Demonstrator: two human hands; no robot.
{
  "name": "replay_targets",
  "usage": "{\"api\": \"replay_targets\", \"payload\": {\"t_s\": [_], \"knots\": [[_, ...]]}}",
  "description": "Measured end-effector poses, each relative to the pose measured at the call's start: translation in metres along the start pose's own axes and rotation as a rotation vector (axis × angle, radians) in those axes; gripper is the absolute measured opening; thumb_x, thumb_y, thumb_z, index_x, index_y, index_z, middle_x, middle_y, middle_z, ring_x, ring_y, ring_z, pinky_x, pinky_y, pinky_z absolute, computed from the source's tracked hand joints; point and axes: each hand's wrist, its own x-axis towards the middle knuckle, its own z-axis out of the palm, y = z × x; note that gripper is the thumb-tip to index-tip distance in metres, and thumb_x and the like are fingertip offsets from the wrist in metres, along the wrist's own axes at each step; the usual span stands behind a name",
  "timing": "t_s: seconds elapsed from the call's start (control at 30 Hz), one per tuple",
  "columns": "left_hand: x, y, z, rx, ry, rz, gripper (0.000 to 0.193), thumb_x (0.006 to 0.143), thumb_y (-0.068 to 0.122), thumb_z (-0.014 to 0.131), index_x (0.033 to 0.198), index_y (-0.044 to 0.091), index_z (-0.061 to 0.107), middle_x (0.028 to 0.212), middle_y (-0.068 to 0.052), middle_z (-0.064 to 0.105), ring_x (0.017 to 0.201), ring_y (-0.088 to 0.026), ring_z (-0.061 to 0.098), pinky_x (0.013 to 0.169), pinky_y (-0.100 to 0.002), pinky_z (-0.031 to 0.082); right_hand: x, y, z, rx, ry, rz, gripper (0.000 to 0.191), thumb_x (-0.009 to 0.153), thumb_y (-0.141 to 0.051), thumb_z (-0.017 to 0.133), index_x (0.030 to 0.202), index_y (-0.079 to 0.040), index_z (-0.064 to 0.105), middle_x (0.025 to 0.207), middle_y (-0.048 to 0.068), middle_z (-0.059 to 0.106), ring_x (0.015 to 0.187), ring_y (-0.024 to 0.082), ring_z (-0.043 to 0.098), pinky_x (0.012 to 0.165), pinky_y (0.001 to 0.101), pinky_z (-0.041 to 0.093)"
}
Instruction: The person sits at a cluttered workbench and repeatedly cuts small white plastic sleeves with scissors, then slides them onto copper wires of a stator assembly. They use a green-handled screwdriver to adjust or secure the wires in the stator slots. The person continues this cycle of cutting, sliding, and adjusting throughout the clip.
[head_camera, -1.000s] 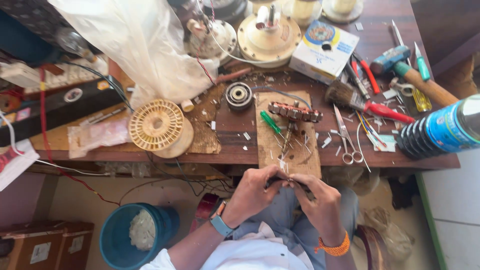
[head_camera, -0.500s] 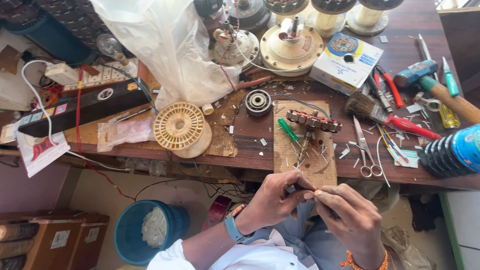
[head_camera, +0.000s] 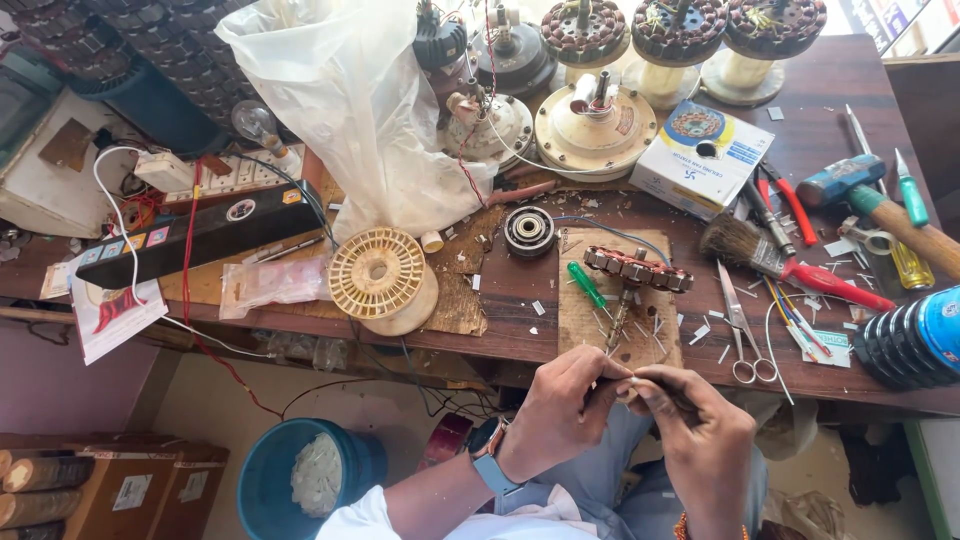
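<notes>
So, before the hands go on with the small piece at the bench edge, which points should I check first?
1. Both hands on the piece: left hand and right hand pinch it together. Ok.
2. What the piece is: hidden by fingers. Cannot tell.
3. Stator core lies steady on the wooden board. Ok.
4. Green screwdriver close by. Ok.
5. Scissors close by. Ok.
6. Board free of scraps: not ok.

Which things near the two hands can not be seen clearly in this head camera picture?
- Small thing pinched between the left hand and right hand: covered by the fingers, too small to tell.
- Blue ribbed cylinder: cut off by the right edge.
- Dark wound motor stators at the back: cut off by the top edge.
- Contents of the white plastic bag: hidden by the bag.
</notes>
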Motion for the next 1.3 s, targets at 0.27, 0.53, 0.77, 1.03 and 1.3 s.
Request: {"api": "replay_targets", "payload": {"t_s": [0.27,0.53,0.77,1.03,1.3], "knots": [[0.007,0.007,-0.001,0.159,0.061,0.099,0.015,0.094,-0.005,0.068,0.106,0.001,0.062,0.096,-0.012,0.064,0.091,-0.030,0.066,0.080,-0.039,0.055,0.013,0.004,0.015,0.196,-0.090,-0.081,0.008,0.097,0.002,0.061,0.103,0.003,0.065,0.112,0.010,0.073,0.097,0.009,0.067,0.084,0.0217,0.054],[0.019,0.022,-0.008,-0.276,0.055,-0.185,0.017,0.091,-0.001,0.071,0.107,0.005,0.069,0.103,-0.009,0.066,0.084,-0.019,0.072,0.063,-0.028,0.062,0.020,0.023,0.004,0.478,-0.237,-0.366,0.012,0.102,-0.007,0.063,0.111,0.002,0.061,0.117,0.006,0.058,0.108,0.010,0.059,0.096,0.0240,0.051],[0.020,0.031,0.001,-0.032,0.037,-0.016,0.021,0.089,0.001,0.073,0.109,0.003,0.066,0.114,-0.014,0.060,0.099,-0.030,0.068,0.080,-0.036,0.059,0.009,0.047,0.005,0.182,0.150,-0.278,0.019,0.104,-0.008,0.065,0.120,0.000,0.059,0.104,0.005,0.067,0.094,0.007,0.066,0.079,0.0206,0.052],[0.017,0.012,-0.015,0.177,-0.039,0.083,0.015,0.097,0.004,0.072,0.111,0.006,0.067,0.099,-0.009,0.069,0.093,-0.026,0.069,0.080,-0.038,0.058,0.001,0.019,0.013,-0.193,0.242,-0.538,0.018,0.091,0.003,0.075,0.109,-0.001,0.073,0.105,0.012,0.075,0.093,0.015,0.073,0.083,0.0250,0.057],[0.013,0.003,-0.028,-0.093,-0.093,-0.011,0.009,0.096,0.007,0.073,0.104,0.002,0.070,0.091,-0.008,0.070,0.078,-0.018,0.072,0.062,-0.029,0.056,-0.002,0.009,0.015,-0.117,0.111,-0.556,0.025,0.076,0.007,0.079,0.098,0.000,0.067,0.099,0.011,0.075,0.091,0.020,0.075,0.081,0.0299,0.059]]}}
